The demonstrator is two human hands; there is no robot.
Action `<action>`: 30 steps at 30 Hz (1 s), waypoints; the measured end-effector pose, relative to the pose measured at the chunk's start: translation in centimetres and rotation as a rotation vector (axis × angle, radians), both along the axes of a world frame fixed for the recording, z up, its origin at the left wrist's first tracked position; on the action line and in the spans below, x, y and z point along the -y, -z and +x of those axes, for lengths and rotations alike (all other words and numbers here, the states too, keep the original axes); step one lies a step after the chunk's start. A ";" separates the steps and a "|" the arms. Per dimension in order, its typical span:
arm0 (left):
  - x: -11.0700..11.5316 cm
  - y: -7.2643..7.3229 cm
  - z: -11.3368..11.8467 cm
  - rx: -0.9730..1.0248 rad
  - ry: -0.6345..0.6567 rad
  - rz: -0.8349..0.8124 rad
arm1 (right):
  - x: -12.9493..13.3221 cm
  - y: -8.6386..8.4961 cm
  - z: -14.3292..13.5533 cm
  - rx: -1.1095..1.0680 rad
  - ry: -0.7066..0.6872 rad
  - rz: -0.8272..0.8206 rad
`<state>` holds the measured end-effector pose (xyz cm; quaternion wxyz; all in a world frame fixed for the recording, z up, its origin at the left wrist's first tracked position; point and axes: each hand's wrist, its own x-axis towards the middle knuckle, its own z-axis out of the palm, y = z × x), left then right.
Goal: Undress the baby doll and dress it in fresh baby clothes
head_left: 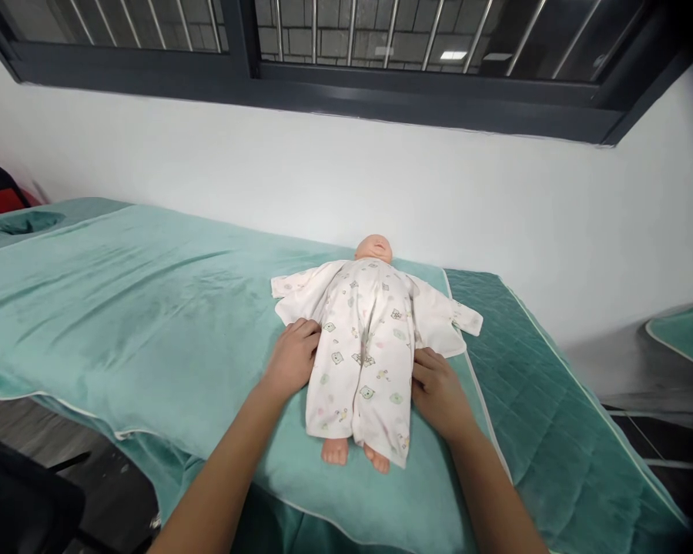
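Note:
A baby doll (374, 248) lies on its back, its head by the wall and its bare feet (335, 451) toward me. It is dressed in a white printed top (437, 306) with the sleeves spread wide and matching printed trousers (338, 377). At the left side of the trousers my left hand (293, 355) has its fingers curled in against the cloth. My right hand (439, 391) is closed at the opposite edge, at about the same height. Both sets of fingertips are partly hidden by the trousers.
Under the doll is a light green sheet (150, 308) over a bed along the white wall (208, 161). A darker quilted cover (548, 408) lies to the right. There is a face hole (28, 222) at the far left, and a dark chair (26, 500) at lower left.

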<state>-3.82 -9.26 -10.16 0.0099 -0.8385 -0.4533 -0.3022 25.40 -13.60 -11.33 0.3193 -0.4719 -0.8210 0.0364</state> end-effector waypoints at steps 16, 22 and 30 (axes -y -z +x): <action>-0.6 0.5 -1.0 0.505 -0.291 -0.234 | -0.4 0.8 2.1 -0.254 0.455 0.072; -1.1 0.8 -1.3 0.501 -0.351 -0.176 | -2.7 1.4 5.7 0.025 0.775 0.007; -1.3 0.8 -1.5 0.506 -0.336 -0.192 | -3.2 0.0 5.9 -0.089 0.812 -0.252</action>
